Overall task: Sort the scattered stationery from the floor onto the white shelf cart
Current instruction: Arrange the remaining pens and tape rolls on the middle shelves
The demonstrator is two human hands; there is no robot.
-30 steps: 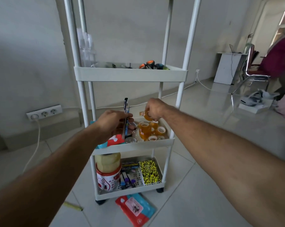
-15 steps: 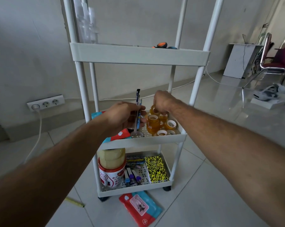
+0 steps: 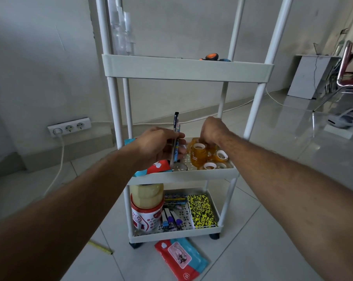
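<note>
Lying on the floor just in front of the white shelf cart (image 3: 186, 176): a red-and-blue packet (image 3: 180, 258) and a yellow pencil (image 3: 100, 247), both unsorted. Holding pens (image 3: 175, 138) upright over the cart's middle shelf, left hand (image 3: 159, 146) with grip clamped round them. Reaching among the amber tape rolls (image 3: 204, 155) on that shelf, right hand (image 3: 212, 131), fingers hidden, grip impossible to judge. Mostly sorted already, by the look. Barely visible above the top shelf's rim, orange and blue items (image 3: 214, 57)

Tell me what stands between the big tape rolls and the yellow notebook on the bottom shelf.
In the head view, pens and markers lie between the big tape rolls and the yellow notebook.
</note>
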